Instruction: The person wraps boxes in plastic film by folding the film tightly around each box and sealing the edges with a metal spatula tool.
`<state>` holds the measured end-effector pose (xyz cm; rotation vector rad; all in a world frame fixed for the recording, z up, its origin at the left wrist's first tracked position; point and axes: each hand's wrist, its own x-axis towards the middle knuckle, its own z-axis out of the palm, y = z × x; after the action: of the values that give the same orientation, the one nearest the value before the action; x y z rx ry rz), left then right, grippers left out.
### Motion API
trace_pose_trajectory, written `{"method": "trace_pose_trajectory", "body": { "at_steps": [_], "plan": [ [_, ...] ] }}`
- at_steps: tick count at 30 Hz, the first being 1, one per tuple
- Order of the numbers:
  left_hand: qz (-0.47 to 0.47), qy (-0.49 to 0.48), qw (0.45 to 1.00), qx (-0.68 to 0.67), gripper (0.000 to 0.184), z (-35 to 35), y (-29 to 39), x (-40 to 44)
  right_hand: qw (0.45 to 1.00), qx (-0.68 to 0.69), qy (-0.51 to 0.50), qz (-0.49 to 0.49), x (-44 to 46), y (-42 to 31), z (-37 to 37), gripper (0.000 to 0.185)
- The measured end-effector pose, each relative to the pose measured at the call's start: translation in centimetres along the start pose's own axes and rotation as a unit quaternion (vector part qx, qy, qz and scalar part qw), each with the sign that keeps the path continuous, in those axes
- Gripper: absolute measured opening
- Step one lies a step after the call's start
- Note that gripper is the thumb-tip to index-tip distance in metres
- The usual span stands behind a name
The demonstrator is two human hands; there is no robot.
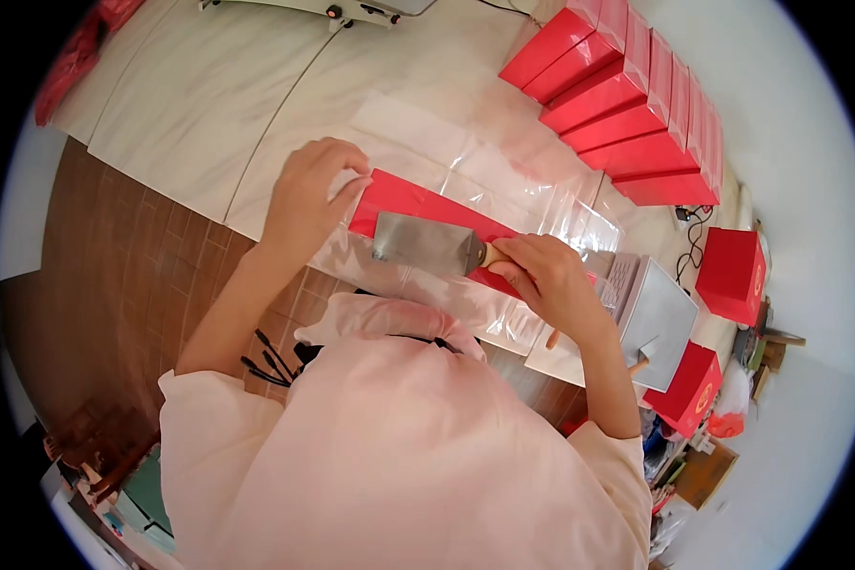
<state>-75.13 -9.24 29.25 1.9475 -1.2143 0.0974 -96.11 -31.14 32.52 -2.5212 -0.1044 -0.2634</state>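
My right hand (544, 278) is wrapped round the wooden handle of a scraper with a wide metal blade (422, 244). The blade lies over a long red box (404, 197) that rests on clear plastic film (484, 161) at the table's near edge. At the box's left end, my left hand (320, 185) has its thumb and fingertips together at the corner; whether film is between them is too small to make out.
Several red boxes wrapped in film (627, 104) stand at the back right. Further right are a grey-topped device (663, 318) with another scraper on it and two red boxes (731, 274). A white machine (304, 8) sits at the far edge.
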Motion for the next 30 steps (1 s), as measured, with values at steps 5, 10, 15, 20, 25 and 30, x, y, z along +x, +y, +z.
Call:
{"method": "trace_pose_trajectory", "body": {
  "at_steps": [5,10,15,20,25,30],
  "plan": [
    [-0.166,0.033,0.983,-0.066,0.022,-1.0,-2.3,0.1,0.999,-0.022,-0.004,0.026,1.2,0.3,-0.2,0.018],
    [-0.361,-0.060,0.892,-0.265,0.043,-1.7,-3.3,0.0,0.998,-0.042,0.021,0.034,2.0,0.6,-0.2,0.017],
    [-0.421,-0.194,0.831,-0.307,0.052,-1.9,-3.1,-0.1,0.996,-0.050,0.054,0.045,1.6,1.0,0.0,0.017],
    [-0.434,-0.120,0.872,-0.194,0.067,-2.6,-1.4,-0.3,0.991,-0.068,0.066,0.097,-0.5,1.3,-0.5,0.018],
    [-0.444,-0.156,0.861,-0.193,0.069,-3.5,-1.6,-1.8,0.985,-0.070,0.092,0.130,-2.3,1.5,-1.4,0.017],
    [-0.403,-0.101,0.893,-0.171,0.055,-3.1,-1.6,-2.9,0.978,-0.021,0.100,0.180,-2.7,0.0,-1.1,0.015]
  ]
}}
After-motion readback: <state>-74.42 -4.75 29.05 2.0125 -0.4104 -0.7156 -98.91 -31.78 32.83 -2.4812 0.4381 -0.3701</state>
